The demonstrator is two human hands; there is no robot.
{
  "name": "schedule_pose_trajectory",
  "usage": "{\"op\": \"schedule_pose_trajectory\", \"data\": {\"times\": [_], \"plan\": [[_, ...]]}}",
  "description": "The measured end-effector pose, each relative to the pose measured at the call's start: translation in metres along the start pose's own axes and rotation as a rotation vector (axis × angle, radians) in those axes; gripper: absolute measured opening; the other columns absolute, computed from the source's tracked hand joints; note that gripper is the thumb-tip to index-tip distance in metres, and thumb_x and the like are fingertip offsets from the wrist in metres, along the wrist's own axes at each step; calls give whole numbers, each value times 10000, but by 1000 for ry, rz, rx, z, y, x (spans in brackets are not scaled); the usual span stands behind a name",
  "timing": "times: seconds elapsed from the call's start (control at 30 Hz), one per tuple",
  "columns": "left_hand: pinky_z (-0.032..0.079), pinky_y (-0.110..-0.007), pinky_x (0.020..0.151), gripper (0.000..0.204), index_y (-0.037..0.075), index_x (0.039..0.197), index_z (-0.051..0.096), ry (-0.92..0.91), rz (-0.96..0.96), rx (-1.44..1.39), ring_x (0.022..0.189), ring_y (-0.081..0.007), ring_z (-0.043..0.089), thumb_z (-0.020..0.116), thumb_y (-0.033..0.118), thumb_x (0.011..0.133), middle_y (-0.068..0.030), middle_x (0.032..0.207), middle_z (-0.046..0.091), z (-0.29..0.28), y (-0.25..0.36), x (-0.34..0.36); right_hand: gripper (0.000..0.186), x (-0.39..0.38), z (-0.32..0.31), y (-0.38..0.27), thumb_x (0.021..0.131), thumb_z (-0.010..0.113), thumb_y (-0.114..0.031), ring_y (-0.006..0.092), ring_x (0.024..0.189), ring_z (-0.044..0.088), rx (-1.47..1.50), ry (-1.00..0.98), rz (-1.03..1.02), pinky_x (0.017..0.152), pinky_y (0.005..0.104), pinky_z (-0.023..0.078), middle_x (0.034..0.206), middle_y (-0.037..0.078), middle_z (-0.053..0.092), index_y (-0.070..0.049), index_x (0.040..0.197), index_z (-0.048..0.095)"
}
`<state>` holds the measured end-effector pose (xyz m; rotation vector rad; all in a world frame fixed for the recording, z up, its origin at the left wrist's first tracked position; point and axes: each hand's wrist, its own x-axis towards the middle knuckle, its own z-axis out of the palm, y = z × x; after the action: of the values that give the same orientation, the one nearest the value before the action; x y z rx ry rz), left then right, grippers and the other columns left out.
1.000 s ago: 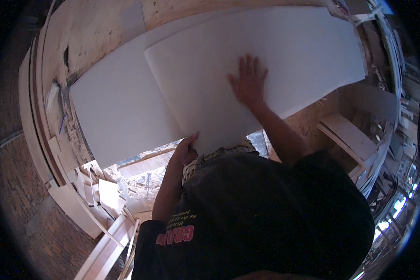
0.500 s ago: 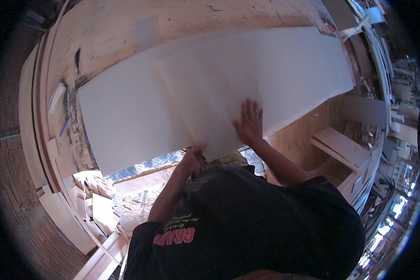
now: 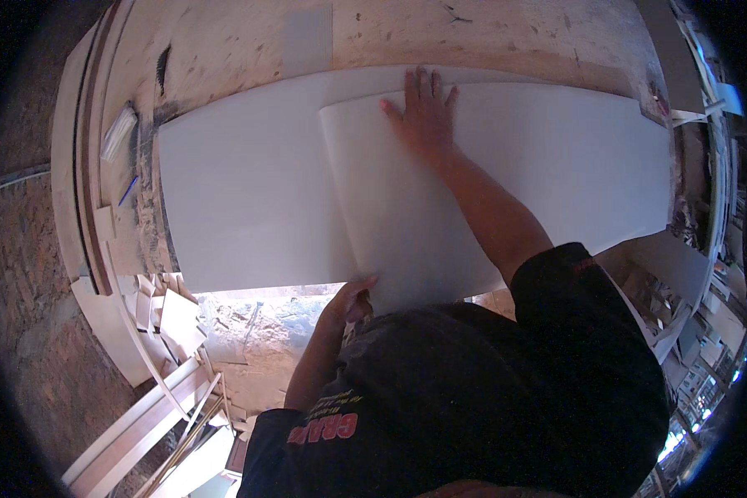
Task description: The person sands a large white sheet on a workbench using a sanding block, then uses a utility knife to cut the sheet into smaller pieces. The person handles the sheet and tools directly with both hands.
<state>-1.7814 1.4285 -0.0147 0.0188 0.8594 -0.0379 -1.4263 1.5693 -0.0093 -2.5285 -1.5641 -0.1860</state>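
A large white sheet (image 3: 240, 199) lies across the wooden bench, with another layer (image 3: 547, 174) over its middle and right part. That layer's left edge looks curved, perhaps a fold; I cannot tell. My right hand (image 3: 423, 116) lies spread flat on the upper layer near its far edge, the arm stretched over it. My left hand (image 3: 352, 299) is closed on the near edge, thumb on top by the layer's lower left corner, other fingers partly hidden.
The bench (image 3: 390, 37) carries a pale ribbed bundle (image 3: 118, 133) and a blue pen (image 3: 127, 190) at left. Long boards (image 3: 87, 158) run along the left side, above loose wood pieces (image 3: 178, 319). Stacked panels and clutter (image 3: 672, 266) stand at right. My torso fills the near middle.
My right hand first slid toward me, then moved out to the far edge. My left hand stays at the near edge. The view has shifted, so the sheets appear lower.
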Motion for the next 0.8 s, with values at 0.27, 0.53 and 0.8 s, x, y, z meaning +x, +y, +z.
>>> {"op": "schedule_pose_trajectory", "data": {"times": [0.27, 0.53, 0.8], "plan": [[533, -497, 975, 575, -29, 1355, 505, 34, -156, 244, 1156, -341, 632, 731, 282, 928, -173, 1261, 621, -40, -6, 18, 786, -14, 1, 0, 1011, 403, -630, 420, 1512, 252, 4, 45, 24, 1171, 707, 164, 1628, 201, 308, -68, 1558, 361], [458, -512, 1088, 568, 37, 1443, 448, -239, 27, 50, 1298, -321, 557, 620, 333, 989, -161, 1409, 561, -14, -17, -2, 780, -245, -78, -43, 988, 510, -542, 454, 1534, 173, 76, -232, 29, 1170, 718, 132, 1664, 201, 225, -77, 1584, 314], [415, -623, 1096, 591, 120, 1489, 442, -376, 19, 38, 1335, -365, 527, 534, 471, 1022, -134, 1440, 554, -21, -15, 0, 755, -353, -95, -67, 1000, 518, -471, 447, 1551, 103, 150, -265, 48, 1201, 675, 95, 1680, 192, 181, -82, 1599, 273]]}}
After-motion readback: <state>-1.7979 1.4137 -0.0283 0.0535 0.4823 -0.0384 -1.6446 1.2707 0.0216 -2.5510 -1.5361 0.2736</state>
